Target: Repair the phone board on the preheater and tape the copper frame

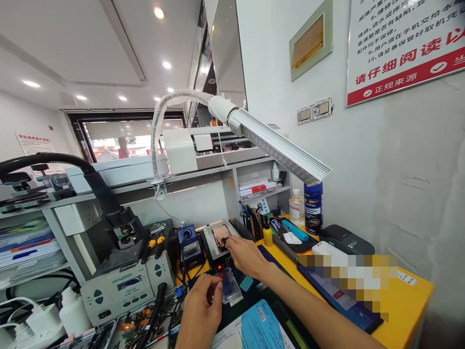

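**Board on the heating plate, work mid-way**

Right hand (244, 255) reaching to the heating plate (221, 241), fingertips pinched on a small dark tool touching the copper-coloured board (221, 236) lying there. Left hand (200, 305) curled, pinching a small clear plastic case (230, 286) just above the yellow tabletop (407, 295). Board seated on the plate already; lifting or cleaning apparently not yet finished. Lamp (276, 145) overhead.

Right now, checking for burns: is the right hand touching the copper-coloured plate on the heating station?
Cannot tell. In the head view the right hand's fingertips overlap the copper-coloured plate's edge, too small to show contact.
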### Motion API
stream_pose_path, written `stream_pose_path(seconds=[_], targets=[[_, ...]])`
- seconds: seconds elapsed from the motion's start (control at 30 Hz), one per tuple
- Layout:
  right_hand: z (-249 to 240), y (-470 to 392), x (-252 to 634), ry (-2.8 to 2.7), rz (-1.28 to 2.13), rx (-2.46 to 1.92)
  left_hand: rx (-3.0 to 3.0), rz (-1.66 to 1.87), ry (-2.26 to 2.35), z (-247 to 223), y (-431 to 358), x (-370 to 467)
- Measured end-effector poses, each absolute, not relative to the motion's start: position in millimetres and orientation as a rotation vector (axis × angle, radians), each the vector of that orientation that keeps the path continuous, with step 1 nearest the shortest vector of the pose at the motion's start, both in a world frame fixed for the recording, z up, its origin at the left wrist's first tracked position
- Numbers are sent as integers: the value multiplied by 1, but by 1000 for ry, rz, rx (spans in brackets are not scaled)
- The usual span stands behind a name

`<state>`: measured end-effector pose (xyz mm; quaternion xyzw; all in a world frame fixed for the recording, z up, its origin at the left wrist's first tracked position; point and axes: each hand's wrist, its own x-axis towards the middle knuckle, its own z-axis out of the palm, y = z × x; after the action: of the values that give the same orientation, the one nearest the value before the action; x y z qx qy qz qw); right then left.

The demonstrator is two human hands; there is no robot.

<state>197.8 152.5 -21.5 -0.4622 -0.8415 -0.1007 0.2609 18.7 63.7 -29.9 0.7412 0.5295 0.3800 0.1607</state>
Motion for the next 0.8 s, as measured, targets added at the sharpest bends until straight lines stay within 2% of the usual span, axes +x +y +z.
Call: stream_pose_path(seconds=[0.53, 0.67, 0.8], targets=[[-25, 156, 199, -2343, -272, -1265, 2204, 1047, 1618, -28, 81, 16], [-24, 155, 200, -2319, -241, -1261, 2381, 893, 1682, -6, 131, 23], [-24, 155, 204, -2283, -203, -1288, 2558, 568, 1745, 10, 178, 32]])
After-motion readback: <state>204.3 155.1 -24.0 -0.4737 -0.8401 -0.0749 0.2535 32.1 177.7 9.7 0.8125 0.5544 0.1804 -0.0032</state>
